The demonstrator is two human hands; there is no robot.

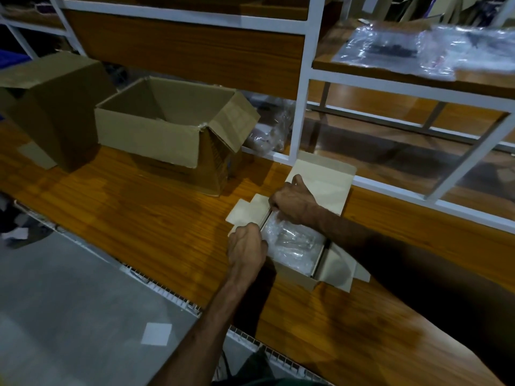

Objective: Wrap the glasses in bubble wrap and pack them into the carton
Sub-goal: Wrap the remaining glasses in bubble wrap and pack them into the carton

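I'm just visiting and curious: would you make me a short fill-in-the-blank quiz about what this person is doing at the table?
1. Both hands, the left hand and the right hand, work at the small carton, whose flaps are ____.
2. The bundle inside the small carton is wrapped in ____.
3. The big brown box farther back on the wooden table stands ____ at the top.

Missing words: open; bubble wrap; open

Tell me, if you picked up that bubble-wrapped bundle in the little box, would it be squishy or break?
The bubble-wrapped bundle probably feels soft and crinkly outside, since loose plastic covers it. It is likely fragile inside: something clear like glass shows through. It looks slippery, so the hands would need a gentle, firm hold.
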